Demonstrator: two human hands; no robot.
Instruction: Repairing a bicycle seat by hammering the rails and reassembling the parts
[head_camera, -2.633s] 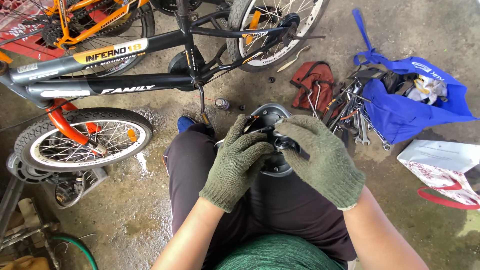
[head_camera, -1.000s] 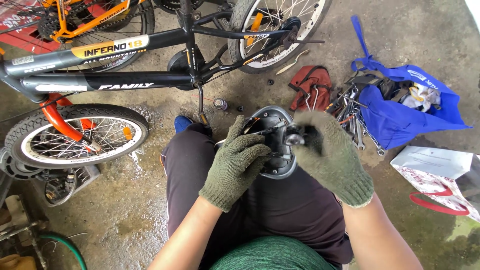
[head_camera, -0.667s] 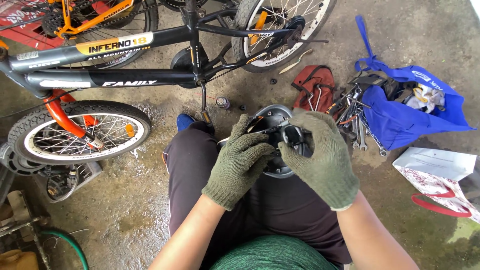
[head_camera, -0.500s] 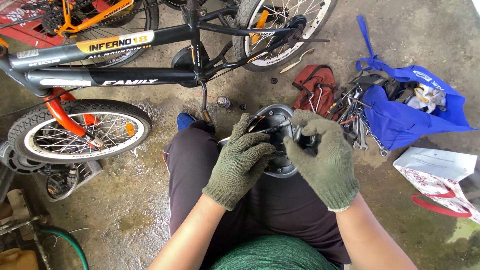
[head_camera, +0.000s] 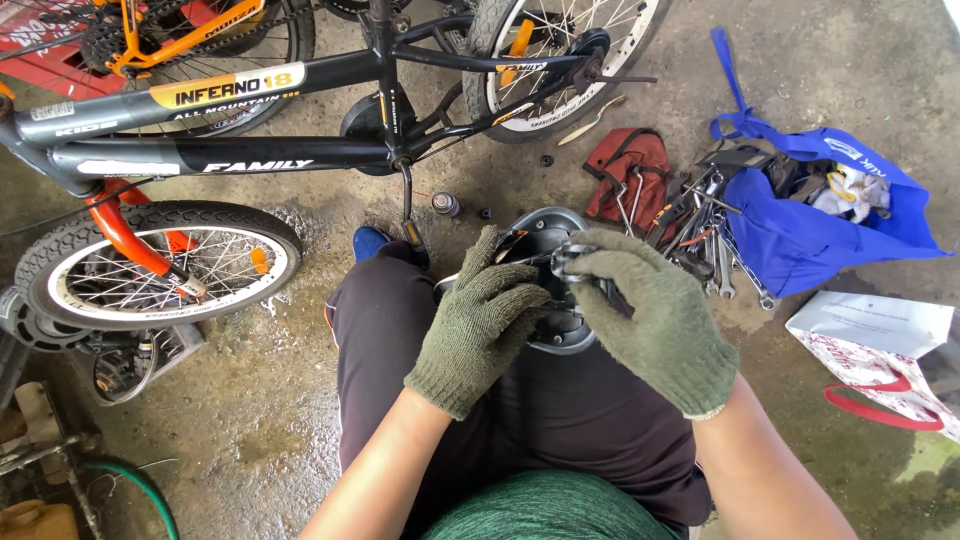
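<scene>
on the lap, near the camera, left hand (head_camera: 480, 330) clamps the black saddle (head_camera: 545, 300) underside while right hand (head_camera: 655, 325) pinches its metal clamp fitting (head_camera: 572, 262); best kept steady and square

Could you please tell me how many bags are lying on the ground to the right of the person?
3: a small red bag beside the tools, an open blue bag right of it, and a white bag with red handles at the right edge. Others may lie out of frame.

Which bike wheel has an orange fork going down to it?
The small knobbly wheel at the left, nearest the person's knee. The white-walled wheel at the top sits in black frame tubes instead.
</scene>
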